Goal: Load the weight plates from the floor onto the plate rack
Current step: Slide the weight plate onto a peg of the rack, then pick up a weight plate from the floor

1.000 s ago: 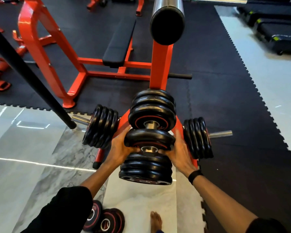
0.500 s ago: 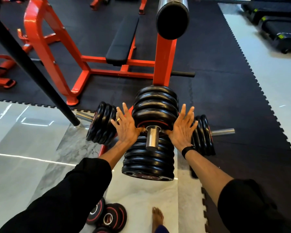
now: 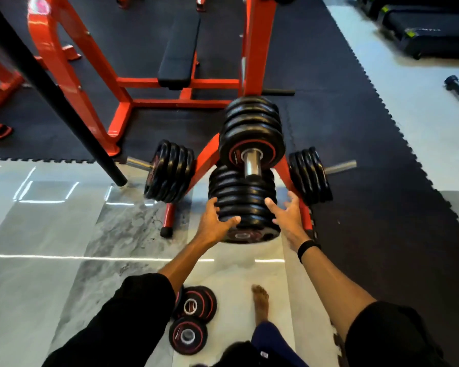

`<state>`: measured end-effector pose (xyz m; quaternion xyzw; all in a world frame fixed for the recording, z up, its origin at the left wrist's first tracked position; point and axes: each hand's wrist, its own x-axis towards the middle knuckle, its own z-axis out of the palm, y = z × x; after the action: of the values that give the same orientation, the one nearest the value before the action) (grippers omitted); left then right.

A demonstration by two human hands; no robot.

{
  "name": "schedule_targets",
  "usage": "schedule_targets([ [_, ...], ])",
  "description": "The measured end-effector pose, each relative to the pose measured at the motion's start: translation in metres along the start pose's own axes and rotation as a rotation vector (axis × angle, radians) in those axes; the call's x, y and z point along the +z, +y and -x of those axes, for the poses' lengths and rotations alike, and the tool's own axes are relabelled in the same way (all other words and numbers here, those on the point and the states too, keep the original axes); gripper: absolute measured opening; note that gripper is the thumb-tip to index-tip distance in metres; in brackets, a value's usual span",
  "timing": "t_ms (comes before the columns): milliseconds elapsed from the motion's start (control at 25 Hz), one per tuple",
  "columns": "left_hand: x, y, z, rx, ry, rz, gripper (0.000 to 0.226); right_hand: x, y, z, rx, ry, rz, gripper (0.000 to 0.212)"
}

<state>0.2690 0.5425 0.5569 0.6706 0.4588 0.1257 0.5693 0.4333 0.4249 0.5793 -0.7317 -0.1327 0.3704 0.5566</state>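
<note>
Head view: left hand [image 3: 214, 221] cups the lower plate stack [image 3: 243, 202]; right hand [image 3: 289, 217] hovers beside it, fingers spread.

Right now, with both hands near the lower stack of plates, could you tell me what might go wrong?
1. The bare foot is on the floor below the full lower stack; a slipping plate could land on it.
2. The loose plates lie beside that foot, a likely trip hazard.
3. The left hand touches the stack's edge, so fingers could get pinched.

Pale marble floor [image 3: 64, 287] – loose weight plates [image 3: 194, 319] lie flat beside a bare foot [image 3: 260, 303]
</note>
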Motion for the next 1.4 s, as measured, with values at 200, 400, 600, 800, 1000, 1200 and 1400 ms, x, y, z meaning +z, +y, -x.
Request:
schedule_targets([
  [200,0.006,-0.081,0.089,-0.227,-0.125,0.054,0.087,0.003,0.080,0.138,0.277,0.060,-0.063,0.063],
  [400,0.011,-0.143,0.176,-0.391,-0.278,-0.040,0.080,-0.014,0.128,0.239,0.471,0.025,0.050,0.054],
  [600,0.039,-0.207,0.215,-0.481,-0.342,-0.161,0.083,-0.033,0.209,0.268,0.595,0.020,0.093,0.052],
  [800,0.135,-0.371,0.182,-0.561,-0.330,-0.282,0.075,-0.039,0.407,0.226,0.741,0.074,0.108,0.051],
  [1000,0.232,-0.574,0.136,-0.604,-0.366,-0.442,0.077,-0.031,0.650,0.164,0.808,0.054,0.209,0.069],
  [1200,0.283,-0.687,0.101,-0.663,-0.301,-0.484,0.092,-0.009,0.796,0.119,0.796,0.028,0.276,0.088],
  [1400,0.293,-0.724,0.081,-0.738,-0.164,-0.432,0.087,0.001,0.837,0.110,0.721,0.183,0.327,0.094],
])
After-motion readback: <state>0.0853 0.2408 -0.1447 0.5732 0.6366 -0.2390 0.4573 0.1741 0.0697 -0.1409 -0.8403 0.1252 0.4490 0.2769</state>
